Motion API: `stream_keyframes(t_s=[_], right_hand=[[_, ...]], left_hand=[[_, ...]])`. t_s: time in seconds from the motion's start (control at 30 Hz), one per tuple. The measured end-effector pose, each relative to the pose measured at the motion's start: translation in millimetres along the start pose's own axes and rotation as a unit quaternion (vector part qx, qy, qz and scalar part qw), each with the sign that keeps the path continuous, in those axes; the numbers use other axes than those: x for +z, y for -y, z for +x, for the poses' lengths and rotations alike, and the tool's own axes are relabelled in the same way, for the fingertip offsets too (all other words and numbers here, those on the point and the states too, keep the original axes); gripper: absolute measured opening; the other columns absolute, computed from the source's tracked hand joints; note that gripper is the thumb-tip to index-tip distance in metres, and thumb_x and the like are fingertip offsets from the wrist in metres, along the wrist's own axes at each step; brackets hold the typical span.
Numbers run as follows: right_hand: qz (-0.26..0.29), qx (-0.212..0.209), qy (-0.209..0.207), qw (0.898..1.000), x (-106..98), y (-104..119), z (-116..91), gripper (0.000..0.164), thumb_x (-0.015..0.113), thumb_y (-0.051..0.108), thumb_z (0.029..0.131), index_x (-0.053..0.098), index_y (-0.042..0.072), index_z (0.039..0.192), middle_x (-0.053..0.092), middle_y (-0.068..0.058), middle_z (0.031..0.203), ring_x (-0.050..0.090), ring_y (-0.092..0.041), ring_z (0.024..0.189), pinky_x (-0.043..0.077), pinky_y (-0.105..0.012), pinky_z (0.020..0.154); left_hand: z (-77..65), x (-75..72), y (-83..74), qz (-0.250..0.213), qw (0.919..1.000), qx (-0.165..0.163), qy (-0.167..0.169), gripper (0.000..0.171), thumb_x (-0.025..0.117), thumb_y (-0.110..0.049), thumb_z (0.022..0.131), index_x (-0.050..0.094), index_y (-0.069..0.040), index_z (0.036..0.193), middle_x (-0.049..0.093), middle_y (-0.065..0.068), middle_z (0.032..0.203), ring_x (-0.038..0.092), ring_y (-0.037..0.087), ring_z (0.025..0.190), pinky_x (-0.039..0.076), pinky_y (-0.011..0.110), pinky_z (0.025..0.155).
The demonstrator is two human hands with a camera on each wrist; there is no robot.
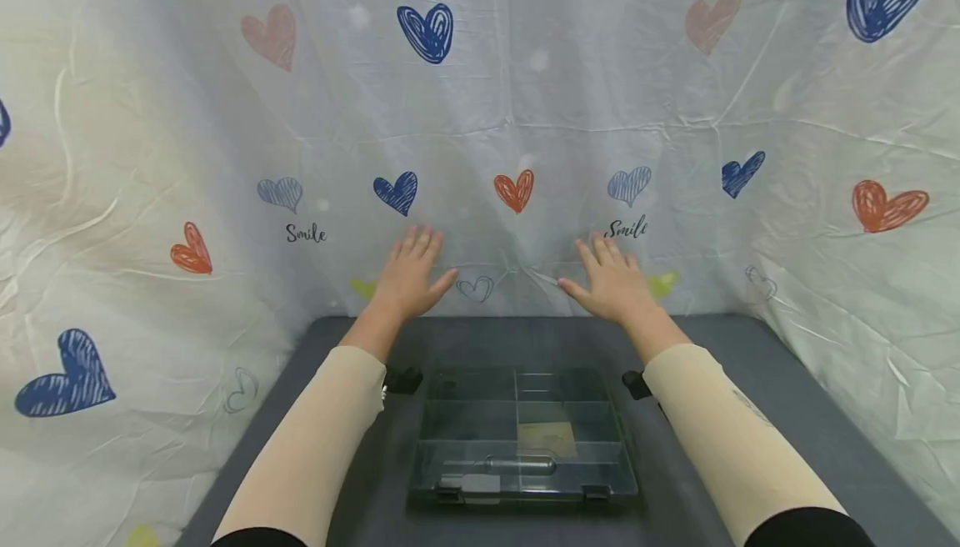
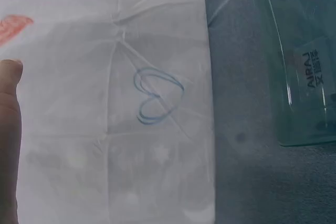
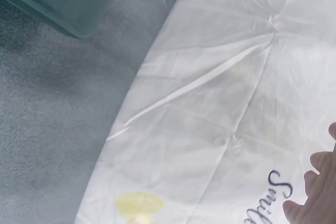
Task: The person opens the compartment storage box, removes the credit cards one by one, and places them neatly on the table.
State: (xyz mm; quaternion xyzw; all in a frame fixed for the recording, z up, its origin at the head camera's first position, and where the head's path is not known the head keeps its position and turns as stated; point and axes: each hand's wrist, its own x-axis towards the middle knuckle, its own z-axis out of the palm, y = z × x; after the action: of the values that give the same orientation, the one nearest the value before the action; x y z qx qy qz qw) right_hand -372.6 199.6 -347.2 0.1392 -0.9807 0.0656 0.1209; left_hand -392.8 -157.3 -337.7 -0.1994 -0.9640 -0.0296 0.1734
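Both arms reach forward past a clear plastic organizer box [image 1: 472,422] lying with its lid down on the dark table. My left hand [image 1: 411,276] is held out with straight fingers and the thumb spread, in front of the heart-printed curtain [image 1: 555,72]. To the right, my right hand [image 1: 611,280] is spread the same way, its fingertips overlapping the "Smile" print in the head view. Neither hand holds anything. Inside the box are dividers and a tan paper piece [image 1: 547,439]; a label [image 2: 313,66] on it shows in the left wrist view.
The dark grey table [image 1: 375,489] ends at the curtain, which hangs along its back and both sides. Black wrist straps [image 1: 402,380] show beside the sleeves. The box's handle and two latches face the near edge.
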Motion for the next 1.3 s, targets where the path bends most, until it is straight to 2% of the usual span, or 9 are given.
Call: stream_keyframes(t_s=[0.23,0.57,0.77,0.97,1.1,1.3], right_hand=[[0.007,-0.038,-0.012,0.999,0.0,9.5,-8.0,0.087,0.047,0.063,0.102,0.02,0.009,0.164,0.013,-0.023,0.168,0.009,-0.042,0.154,0.014,-0.065,0.118],[-0.007,-0.11,-0.035,0.993,1.8,30.3,-21.8,0.087,0.048,0.064,0.101,0.023,0.01,0.164,0.014,-0.02,0.169,0.011,-0.038,0.155,0.017,-0.062,0.118],[-0.005,-0.157,-0.043,0.987,2.7,43.6,-33.1,0.087,0.052,0.064,0.1,0.025,0.01,0.163,0.018,-0.019,0.168,0.015,-0.039,0.154,0.019,-0.061,0.118],[0.02,-0.189,-0.026,0.981,2.9,51.9,-42.4,0.088,0.055,0.062,0.099,0.026,0.01,0.163,0.015,-0.017,0.169,0.013,-0.037,0.155,0.02,-0.062,0.118],[0.035,-0.21,-0.017,0.977,5.1,54.9,-51.5,0.088,0.055,0.063,0.098,0.027,0.01,0.163,0.013,-0.015,0.17,0.011,-0.036,0.155,0.021,-0.063,0.117],[0.045,-0.237,-0.015,0.97,9.8,56.6,-70.4,0.089,0.055,0.065,0.097,0.029,0.011,0.162,0.014,-0.013,0.17,0.012,-0.035,0.155,0.021,-0.061,0.118]], left_hand=[[-6.8,-6.0,-14.4,-0.007,0.9983,0.055,-0.018,0.08,0.048,-0.052,0.105,0.019,-0.005,0.163,0.016,0.019,0.169,0.007,0.038,0.155,0.014,0.057,0.121],[-22.5,-4.0,-31.4,-0.046,0.9908,0.126,-0.014,0.078,0.052,-0.048,0.105,0.022,-0.006,0.163,0.015,0.016,0.17,0.006,0.035,0.156,0.01,0.054,0.122],[-31.6,-6.1,-37.6,-0.055,0.9877,0.146,-0.01,0.078,0.054,-0.049,0.104,0.025,-0.006,0.162,0.018,0.015,0.169,0.01,0.036,0.156,0.014,0.056,0.121],[-42.4,-13.1,-41.0,-0.061,0.9852,0.16,-0.009,0.079,0.055,-0.051,0.103,0.025,-0.008,0.163,0.018,0.013,0.169,0.009,0.033,0.156,0.015,0.055,0.121],[-52.4,-14.8,-43.7,-0.075,0.9805,0.181,-0.012,0.079,0.057,-0.05,0.102,0.027,-0.007,0.162,0.02,0.015,0.169,0.009,0.033,0.156,0.018,0.058,0.12],[-68.5,-11.7,-47.1,-0.09,0.9734,0.21,-0.015,0.078,0.058,-0.048,0.103,0.029,-0.006,0.161,0.02,0.014,0.168,0.007,0.031,0.156,0.016,0.056,0.121]])
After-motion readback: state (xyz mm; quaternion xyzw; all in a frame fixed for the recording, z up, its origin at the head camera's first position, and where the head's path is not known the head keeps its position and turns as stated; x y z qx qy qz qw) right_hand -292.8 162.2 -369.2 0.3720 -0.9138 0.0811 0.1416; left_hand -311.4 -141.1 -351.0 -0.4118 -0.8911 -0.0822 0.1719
